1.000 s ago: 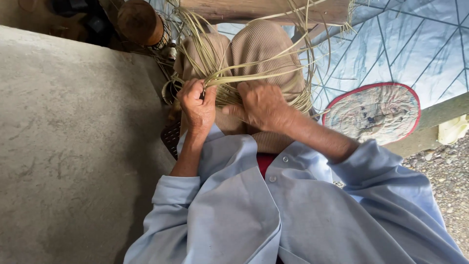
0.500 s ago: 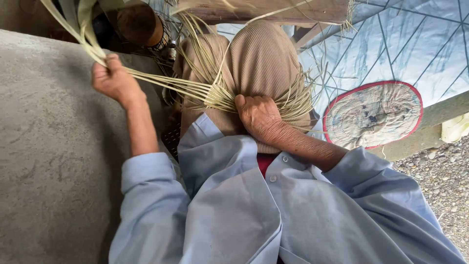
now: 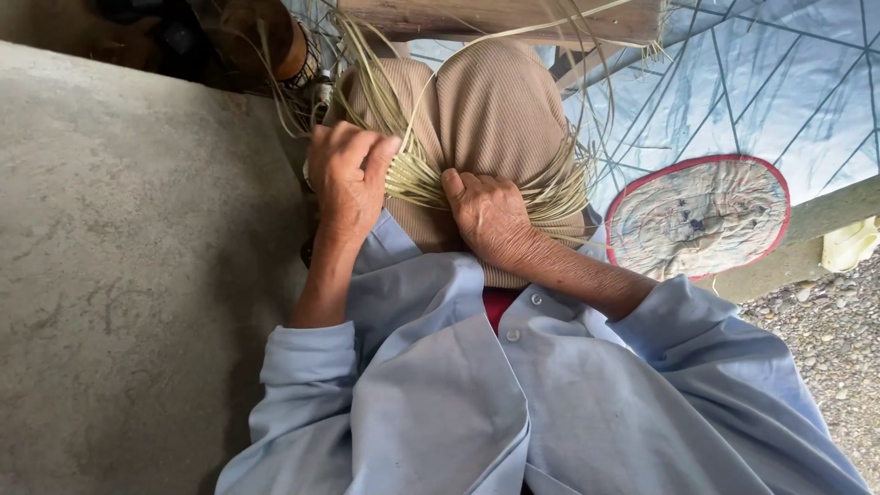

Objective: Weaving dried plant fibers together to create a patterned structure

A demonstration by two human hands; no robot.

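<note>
Left hand [image 3: 348, 174] back from outstretched, both grips closed on flat, pale straw strands [image 3: 417, 179]; right hand [image 3: 490, 215] beside.

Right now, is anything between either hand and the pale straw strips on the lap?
Nothing visible. The left hand is closed around the straw strips directly, and the right hand presses on them where they fan across the tan-trousered knees.

Both hands sit on the bundle of straw strips [image 3: 417, 174] over the knees: left hand [image 3: 348, 174] just left of the right hand [image 3: 490, 215]. Concrete slab [image 3: 137, 275] is off to the left, a round fan [image 3: 701, 215] to the right, a wooden plank [image 3: 504, 18] beyond.
</note>
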